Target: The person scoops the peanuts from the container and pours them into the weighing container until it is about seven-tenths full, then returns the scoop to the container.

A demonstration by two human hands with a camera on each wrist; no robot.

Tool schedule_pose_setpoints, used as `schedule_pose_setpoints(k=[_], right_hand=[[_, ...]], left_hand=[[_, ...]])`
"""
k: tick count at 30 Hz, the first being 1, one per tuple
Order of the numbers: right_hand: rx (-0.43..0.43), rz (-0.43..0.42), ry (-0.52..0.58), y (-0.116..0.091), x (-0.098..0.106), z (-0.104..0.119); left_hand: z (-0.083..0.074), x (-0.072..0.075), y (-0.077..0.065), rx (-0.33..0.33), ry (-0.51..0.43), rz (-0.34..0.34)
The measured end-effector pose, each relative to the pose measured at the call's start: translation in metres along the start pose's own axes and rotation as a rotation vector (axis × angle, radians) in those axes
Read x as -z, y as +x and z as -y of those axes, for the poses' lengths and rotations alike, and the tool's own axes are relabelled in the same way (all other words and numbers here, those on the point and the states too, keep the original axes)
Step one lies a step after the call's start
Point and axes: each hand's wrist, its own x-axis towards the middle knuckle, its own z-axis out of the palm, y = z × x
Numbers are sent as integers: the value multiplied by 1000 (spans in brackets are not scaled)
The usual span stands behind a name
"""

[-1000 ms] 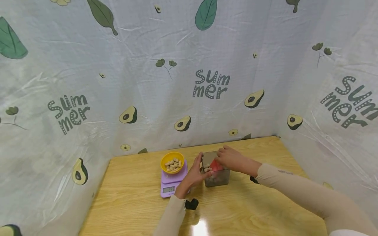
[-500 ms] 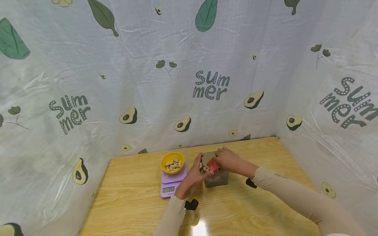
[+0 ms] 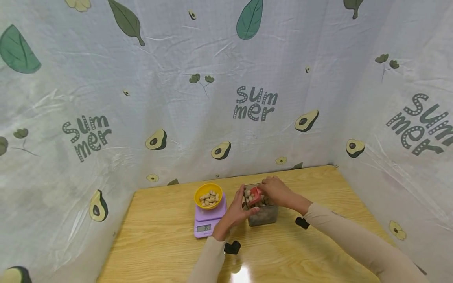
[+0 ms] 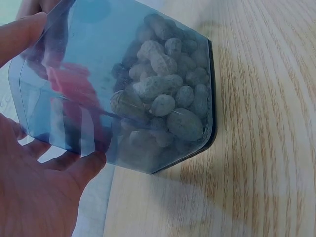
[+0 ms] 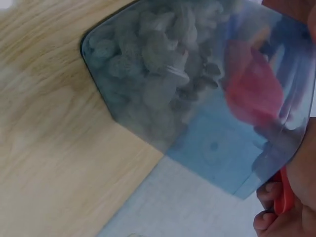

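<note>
A clear plastic container (image 3: 263, 217) stands on the table, tilted in both wrist views by the camera angle, with unshelled peanuts (image 4: 163, 94) heaped toward its bottom. My left hand (image 3: 235, 214) grips its left side near the rim, thumb at the front and fingers behind. With my right hand (image 3: 278, 192) I hold a red scoop (image 3: 255, 195) by its handle (image 5: 285, 192). The scoop's bowl is inside the container, below the rim, with peanuts in and around it. Part of the handle is hidden behind my right fingers.
Left of the container sits a purple kitchen scale (image 3: 209, 215) with a lit digital display. On it rests a yellow bowl (image 3: 196, 199) of peanuts (image 3: 209, 199). A white printed curtain (image 3: 191, 118) rises behind the wooden table (image 3: 159, 236).
The scoop has turned inside the container, from back outward to its hollow showing with peanuts in it. My right hand has shifted with it. My left hand keeps its hold.
</note>
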Motion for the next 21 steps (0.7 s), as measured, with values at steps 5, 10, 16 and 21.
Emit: schedule_pose_setpoints(k=[5,10,16,21], right_hand=[[-49,-36,88,-9,2,-8],[-53,-114,153,-18,1,-16],[-76,-145,208,-27,0,-20],[-111,-151,241,-35,2,-22]], left_hand=[[-2,-1,0,7,-23,-2],[0,-1,1,-7,-71,15],[1,-2,1,-10,-105,20],[0,-3,0,0,-129,24]])
